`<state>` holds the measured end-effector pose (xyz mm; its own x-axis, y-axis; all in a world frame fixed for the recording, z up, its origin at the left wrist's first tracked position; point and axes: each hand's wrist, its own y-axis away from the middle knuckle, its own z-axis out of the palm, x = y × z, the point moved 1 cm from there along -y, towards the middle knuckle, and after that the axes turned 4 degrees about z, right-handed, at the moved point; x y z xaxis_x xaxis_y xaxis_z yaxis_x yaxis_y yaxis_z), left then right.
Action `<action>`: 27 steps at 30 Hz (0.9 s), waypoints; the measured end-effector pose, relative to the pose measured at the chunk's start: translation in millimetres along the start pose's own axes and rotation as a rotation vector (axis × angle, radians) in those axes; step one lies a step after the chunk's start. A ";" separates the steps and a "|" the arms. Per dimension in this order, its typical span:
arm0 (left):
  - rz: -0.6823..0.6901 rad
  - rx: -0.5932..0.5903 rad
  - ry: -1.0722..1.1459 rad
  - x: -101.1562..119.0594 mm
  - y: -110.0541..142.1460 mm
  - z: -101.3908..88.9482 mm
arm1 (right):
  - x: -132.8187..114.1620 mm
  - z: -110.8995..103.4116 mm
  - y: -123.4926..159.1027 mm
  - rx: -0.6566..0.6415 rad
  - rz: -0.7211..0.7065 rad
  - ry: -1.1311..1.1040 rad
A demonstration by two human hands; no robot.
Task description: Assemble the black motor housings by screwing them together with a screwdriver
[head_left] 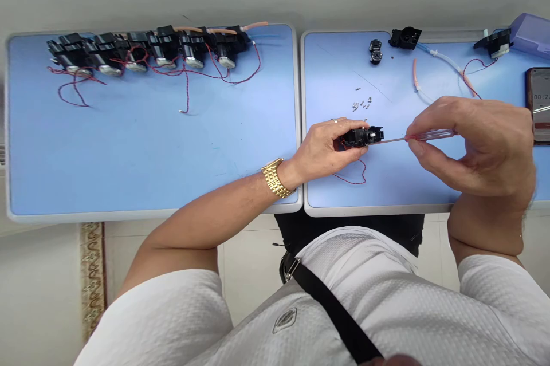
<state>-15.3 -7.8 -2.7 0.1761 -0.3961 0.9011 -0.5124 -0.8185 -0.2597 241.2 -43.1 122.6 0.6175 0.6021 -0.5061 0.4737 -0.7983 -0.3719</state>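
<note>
Between the thumb and fingers of my left hand (pixel 320 148) is a small black motor unit (pixel 363 137), lying on its side above the right blue table. A thin twisted red wire (pixel 364 174) trails from under it. My right hand (pixel 481 145) pinches the clear handle of a screwdriver (pixel 433 135). Its thin shaft points left and reaches the lower right edge of the motor unit; the exact contact of the tip is too small to make out. Several small silver screws (pixel 361 105) lie scattered just beyond my left hand.
Several black motor units (pixel 137 56) with red wires line the back of the left table (pixel 150 142). Behind my hands are a black housing (pixel 405 38), two round black parts (pixel 375 51), tubing (pixel 447 62) and another unit (pixel 492 43). A purple box (pixel 533 34) and phone (pixel 540 102) sit right.
</note>
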 end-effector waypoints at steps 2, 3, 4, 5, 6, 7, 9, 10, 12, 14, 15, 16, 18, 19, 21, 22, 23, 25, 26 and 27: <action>-0.034 -0.002 0.010 0.3 -0.3 -0.3 | 0.2 -3.1 1.4 -0.048 0.055 0.016; -0.053 -0.005 0.019 0.4 -0.3 -0.4 | 0.2 -4.2 2.2 -0.053 0.079 0.037; -0.069 -0.008 0.029 0.4 -0.4 -0.5 | 0.0 -4.8 2.9 -0.047 0.090 0.062; -0.081 -0.010 0.039 0.4 -0.4 -0.5 | -0.2 -5.0 3.5 -0.035 0.090 0.092; -0.085 -0.012 0.047 0.3 -0.4 -0.6 | -0.3 -4.8 3.8 -0.019 0.078 0.121; -0.087 -0.012 0.052 0.2 -0.3 -0.6 | -0.3 -4.2 4.0 -0.006 0.058 0.147; -0.084 -0.014 0.051 -0.3 -0.1 -0.6 | 0.3 -2.3 3.8 0.018 0.022 0.186; -0.082 -0.016 0.049 -0.5 0.0 -0.6 | 0.7 -1.4 3.4 0.038 -0.004 0.200; -0.083 -0.021 0.045 -0.8 0.3 -0.9 | 1.9 0.7 2.5 0.073 -0.048 0.228; -0.081 -0.024 0.047 -0.6 0.6 -1.3 | 3.3 2.8 1.8 0.109 -0.072 0.262; -0.078 -0.025 0.049 -0.4 0.7 -1.5 | 4.0 3.8 1.6 0.124 -0.076 0.279; -0.075 -0.025 0.053 -0.1 0.8 -1.7 | 4.5 4.7 1.6 0.139 -0.074 0.294; -0.074 -0.025 0.058 0.4 1.0 -2.0 | 4.6 5.7 1.6 0.156 -0.078 0.298; -0.078 -0.026 0.058 0.5 1.0 -2.0 | 3.9 5.7 1.7 0.158 -0.091 0.277; -0.091 -0.028 0.060 0.5 1.0 -1.7 | 1.5 4.7 1.9 0.102 -0.078 0.208; -0.096 -0.029 0.064 0.3 0.9 -1.5 | -0.1 3.9 2.0 0.057 -0.054 0.172; -0.099 -0.030 0.070 0.1 0.8 -1.3 | -1.7 2.9 2.1 0.020 -0.029 0.142; -0.093 -0.026 0.081 -0.4 0.7 -1.0 | -4.3 1.3 2.0 -0.017 0.021 0.118; -0.088 -0.023 0.083 -0.6 0.6 -0.9 | -4.9 1.0 1.8 -0.014 0.032 0.119; -0.086 -0.021 0.081 -0.7 0.5 -0.8 | -5.0 1.1 1.5 0.000 0.032 0.126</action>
<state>-16.4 -7.6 -3.3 0.1517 -0.2892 0.9452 -0.5161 -0.8387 -0.1738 238.1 -47.3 123.7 0.7062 0.5729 -0.4160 0.4524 -0.8171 -0.3572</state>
